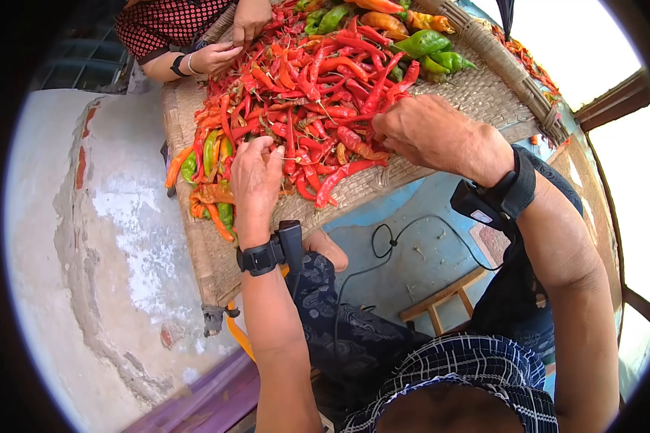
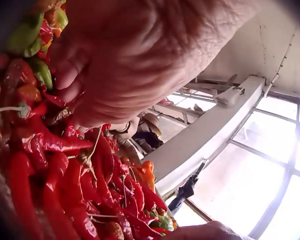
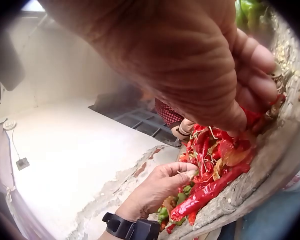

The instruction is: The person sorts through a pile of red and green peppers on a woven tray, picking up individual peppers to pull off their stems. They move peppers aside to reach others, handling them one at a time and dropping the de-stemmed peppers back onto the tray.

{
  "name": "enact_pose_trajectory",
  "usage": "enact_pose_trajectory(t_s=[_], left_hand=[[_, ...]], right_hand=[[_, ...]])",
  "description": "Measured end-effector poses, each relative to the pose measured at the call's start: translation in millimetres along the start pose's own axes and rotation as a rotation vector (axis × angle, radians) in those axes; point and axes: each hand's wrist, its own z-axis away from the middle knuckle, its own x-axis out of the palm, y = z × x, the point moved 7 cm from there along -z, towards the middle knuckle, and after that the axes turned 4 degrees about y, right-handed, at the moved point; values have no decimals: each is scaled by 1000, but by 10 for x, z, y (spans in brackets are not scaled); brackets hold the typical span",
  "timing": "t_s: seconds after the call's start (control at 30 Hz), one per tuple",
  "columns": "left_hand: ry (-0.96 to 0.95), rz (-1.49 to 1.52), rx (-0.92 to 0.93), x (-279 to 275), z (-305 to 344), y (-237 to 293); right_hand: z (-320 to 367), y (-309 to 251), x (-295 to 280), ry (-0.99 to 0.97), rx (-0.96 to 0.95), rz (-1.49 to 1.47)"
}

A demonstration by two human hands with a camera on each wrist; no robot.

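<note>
A heap of red chili peppers (image 1: 325, 94) lies on a woven tray (image 1: 484, 105). My left hand (image 1: 256, 180) is at the heap's near left side, its thumb and fingertips drawn together among the peppers; cannot tell what is between them. Over the near right edge of the heap, my right hand (image 1: 440, 137) has its fingers curled. Its thumb and fingers grip a red chili pepper (image 3: 252, 117) in the right wrist view, partly hidden by the hand. A long glossy red chili pepper (image 3: 210, 192) lies near the tray's rim, between my hands.
Another person's hands (image 1: 224, 50) work at the far left of the heap. Green peppers (image 1: 430, 50) lie at the far right, mixed green and orange ones at the near left. A wall (image 1: 108, 216) stands left; a wooden stool (image 1: 444, 299) and black cable (image 1: 393, 242) are below.
</note>
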Motion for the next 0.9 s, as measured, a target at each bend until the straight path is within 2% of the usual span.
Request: enact_pose_trajectory(t_s=[0.13, 0.2, 0.27, 0.33, 0.4, 0.43, 0.47, 0.53, 0.57, 0.6, 0.67, 0.73, 0.8, 0.83, 0.87, 0.9], left_hand=[[-197, 16, -3, 283, 39, -20], [-161, 21, 40, 260, 16, 54], [-76, 188, -40, 109, -31, 100], [-79, 208, -48, -37, -58, 133], [6, 424, -190, -198, -34, 101], [113, 543, -144, -275, -18, 133], [113, 543, -144, -315, 5, 161], [-77, 785, -319, -301, 68, 219], [-202, 805, -329, -274, 110, 291], [-199, 805, -332, -291, 116, 310], [-485, 806, -308, -150, 188, 414], [-487, 792, -302, -49, 92, 301], [170, 1265, -354, -250, -119, 66], [261, 1232, -395, -296, -164, -29], [271, 1232, -390, -316, -163, -49], [157, 1067, -375, -281, -155, -14]], right_hand=[[20, -21, -38, 42, -1, -50], [25, -14, -63, 34, 12, -33], [30, -3, -88, 23, 23, -23], [37, 8, -109, 4, 34, 21], [48, 31, -93, 11, 31, 14], [52, 35, -95, 19, 27, 8], [59, 38, -104, 19, 28, 7], [66, 46, -106, -25, 54, 23], [67, 41, -97, -26, 51, 23], [72, 39, -92, -17, 45, 8], [68, 30, -70, -9, 35, -6], [48, 24, -40, -16, 30, 33], [29, 3, -20, -8, 6, 40], [18, -9, -19, 3, -11, 50], [13, -12, -10, 8, -19, 55], [17, -13, -15, 38, -24, 73]])
